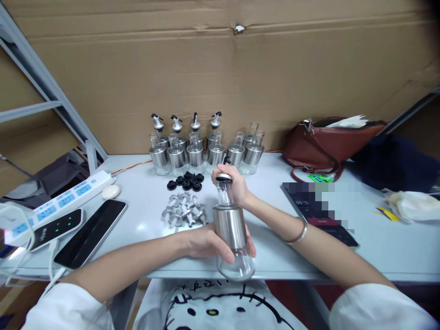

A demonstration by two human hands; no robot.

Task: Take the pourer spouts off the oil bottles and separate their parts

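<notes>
My left hand [206,243] is wrapped round the steel sleeve of a glass oil bottle [232,238], held upright at the table's front edge. My right hand [233,183] is closed over the spout cap [223,176] on the bottle's neck. Just behind the bottle lie a pile of metal pourer spouts [184,211] and a cluster of black rubber stoppers [187,181].
A row of similar bottles [206,149] stands at the back of the white table [144,197], some with spouts fitted. At left lie a power strip [58,201], a dark phone [91,231] and a remote-like device [51,229]. A brown handbag [330,142] sits at right.
</notes>
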